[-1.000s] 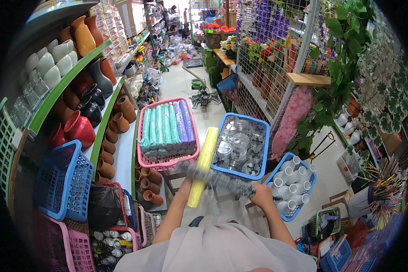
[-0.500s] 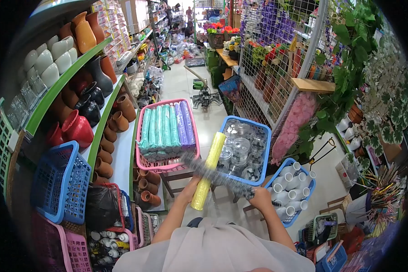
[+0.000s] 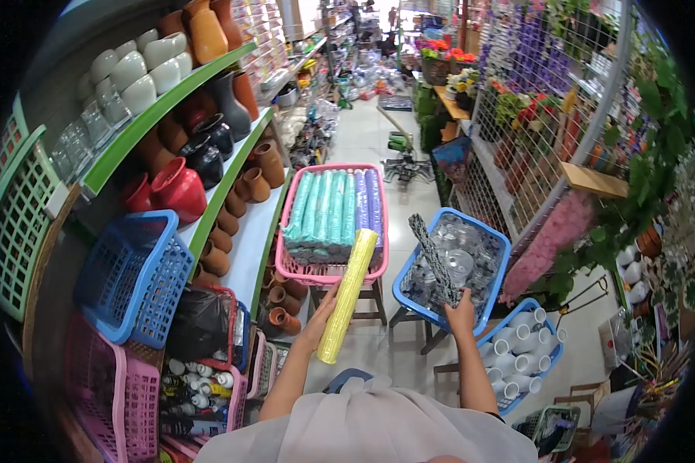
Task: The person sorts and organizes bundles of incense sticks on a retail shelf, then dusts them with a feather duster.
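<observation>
My left hand (image 3: 318, 324) is closed round the lower part of a yellow wrapped roll (image 3: 347, 297), which stands slanted in front of the pink basket (image 3: 284, 266). Teal rolls (image 3: 320, 208) and purple rolls (image 3: 367, 202) lie side by side in that basket. On the right, my right hand (image 3: 461, 312) grips the lower end of a dark grey and white twisted bundle (image 3: 434, 261). The bundle is tilted over a blue basket (image 3: 500, 270) of clear plastic containers (image 3: 459, 264).
White vases (image 3: 521, 339) fill another blue basket (image 3: 510, 403) at the lower right. Left are shelves with terracotta pots (image 3: 216, 258), red vases (image 3: 179, 189) and an empty blue basket (image 3: 135, 278). A wire rack (image 3: 548, 147) stands right. A metal stand (image 3: 407, 168) is on the aisle floor.
The view has turned left, so the scene sits further right. The twisted bundle has swung from across the yellow roll to over the blue basket, with my right hand still holding it.
</observation>
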The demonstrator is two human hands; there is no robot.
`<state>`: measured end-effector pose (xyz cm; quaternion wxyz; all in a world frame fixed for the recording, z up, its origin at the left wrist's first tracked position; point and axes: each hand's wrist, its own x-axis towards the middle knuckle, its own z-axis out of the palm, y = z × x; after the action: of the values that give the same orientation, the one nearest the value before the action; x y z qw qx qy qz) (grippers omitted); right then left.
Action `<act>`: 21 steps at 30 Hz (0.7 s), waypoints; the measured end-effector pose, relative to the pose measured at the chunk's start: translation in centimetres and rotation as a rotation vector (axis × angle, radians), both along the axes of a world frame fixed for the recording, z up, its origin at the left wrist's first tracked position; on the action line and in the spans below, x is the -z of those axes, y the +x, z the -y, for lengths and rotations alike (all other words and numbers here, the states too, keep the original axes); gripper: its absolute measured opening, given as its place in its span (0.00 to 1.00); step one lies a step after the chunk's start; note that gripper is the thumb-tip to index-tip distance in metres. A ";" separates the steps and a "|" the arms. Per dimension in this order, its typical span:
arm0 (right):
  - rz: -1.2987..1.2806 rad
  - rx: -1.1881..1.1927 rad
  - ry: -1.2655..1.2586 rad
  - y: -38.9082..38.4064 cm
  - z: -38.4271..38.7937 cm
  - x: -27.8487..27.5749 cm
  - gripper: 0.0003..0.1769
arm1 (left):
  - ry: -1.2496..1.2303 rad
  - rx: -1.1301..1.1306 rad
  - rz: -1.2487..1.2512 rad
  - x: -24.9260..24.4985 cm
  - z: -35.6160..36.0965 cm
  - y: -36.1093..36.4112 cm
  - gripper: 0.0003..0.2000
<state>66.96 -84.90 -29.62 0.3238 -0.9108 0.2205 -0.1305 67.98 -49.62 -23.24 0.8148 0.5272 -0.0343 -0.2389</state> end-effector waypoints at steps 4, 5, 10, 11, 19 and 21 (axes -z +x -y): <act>-0.034 -0.090 -0.092 0.9 -1.2 1.5 0.30 | -0.012 -0.099 -0.019 0.6 -2.1 -0.9 0.28; -0.116 -0.106 -0.142 1.0 -1.4 1.5 0.30 | -0.035 -0.111 -0.024 0.7 -2.4 -1.1 0.28; -0.266 -0.115 -0.124 1.3 -2.4 1.9 0.30 | -0.028 -0.173 0.017 0.3 -3.9 -1.9 0.28; -0.270 -0.132 -0.128 1.3 -2.7 2.1 0.30 | -0.020 -0.177 0.032 0.3 -4.1 -2.2 0.28; 0.277 -0.324 -0.185 0.9 -8.5 -3.5 0.17 | 0.037 -0.298 0.067 -1.7 -6.1 -4.9 0.29; 0.153 -0.594 0.390 0.6 -11.3 -3.3 0.11 | 0.103 -0.296 0.158 -2.0 -6.8 -5.6 0.30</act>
<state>67.60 -73.56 -26.30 0.5306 -0.8439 -0.0577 -0.0539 62.33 -42.85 -21.28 0.8077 0.5847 -0.0081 -0.0752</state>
